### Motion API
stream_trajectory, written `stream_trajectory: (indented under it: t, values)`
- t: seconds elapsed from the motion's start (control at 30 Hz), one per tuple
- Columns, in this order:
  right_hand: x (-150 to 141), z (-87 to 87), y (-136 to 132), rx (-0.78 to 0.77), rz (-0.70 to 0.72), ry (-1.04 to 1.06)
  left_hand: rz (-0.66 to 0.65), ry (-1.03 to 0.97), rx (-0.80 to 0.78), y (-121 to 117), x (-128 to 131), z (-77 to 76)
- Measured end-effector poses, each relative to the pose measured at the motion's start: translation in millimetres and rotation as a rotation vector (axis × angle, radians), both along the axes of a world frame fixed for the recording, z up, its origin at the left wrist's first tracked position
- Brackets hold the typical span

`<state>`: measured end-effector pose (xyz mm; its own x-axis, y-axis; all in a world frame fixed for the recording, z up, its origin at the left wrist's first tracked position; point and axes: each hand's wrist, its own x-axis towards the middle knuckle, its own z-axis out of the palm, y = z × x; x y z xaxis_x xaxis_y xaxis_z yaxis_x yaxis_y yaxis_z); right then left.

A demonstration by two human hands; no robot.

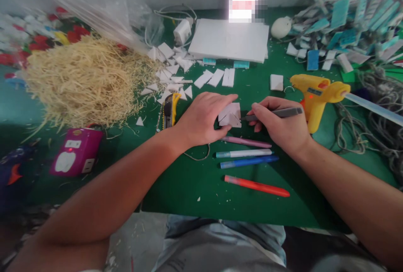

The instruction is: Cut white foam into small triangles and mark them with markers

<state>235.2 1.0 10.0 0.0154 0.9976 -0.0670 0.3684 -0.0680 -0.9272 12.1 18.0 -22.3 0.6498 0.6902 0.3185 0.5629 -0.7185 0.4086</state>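
My left hand (206,117) holds a small white square piece (231,113) against the green table, thumb at its near edge and fingers at its far side. Dark lines cross the square's face. In my right hand (278,123) is a grey marker pen (288,113), its tip at the square's right edge. Just below lie several felt-tip pens: a pink pen (247,142), a white pen (245,153), a blue pen (248,162) and a red pen (256,186). A yellow utility knife (170,110) rests left of my left hand.
A yellow glue gun (315,100) stands at the right beside tangled cord (343,125). White offcuts (176,68), white sheets (229,39) and a foam square (276,82) lie behind. Straw (85,79) and a magenta power box (77,151) occupy the left; blue-white scraps (340,18) fill the back right.
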Motion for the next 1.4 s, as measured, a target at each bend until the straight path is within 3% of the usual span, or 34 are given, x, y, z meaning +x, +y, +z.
stream_trajectory:
  t: [0.5, 0.73, 0.97, 1.4]
  values:
    - [2, -2.4, -1, 0.009, 0.022, 0.006, 0.002, -0.020, -0.009, 0, 0, -0.1]
    - [-9, -0.8, 0, 0.059, 0.054, 0.153, 0.010, -0.048, -0.020, 0, 3, -1.3]
    - [-6, 1.5, -1, -0.011, 0.125, 0.179, 0.008, -0.065, -0.029, 0, 3, -5.1]
    - [-8, 1.3, -3, 0.009, 0.173, 0.134, 0.010, -0.069, -0.037, 0, 3, -3.1]
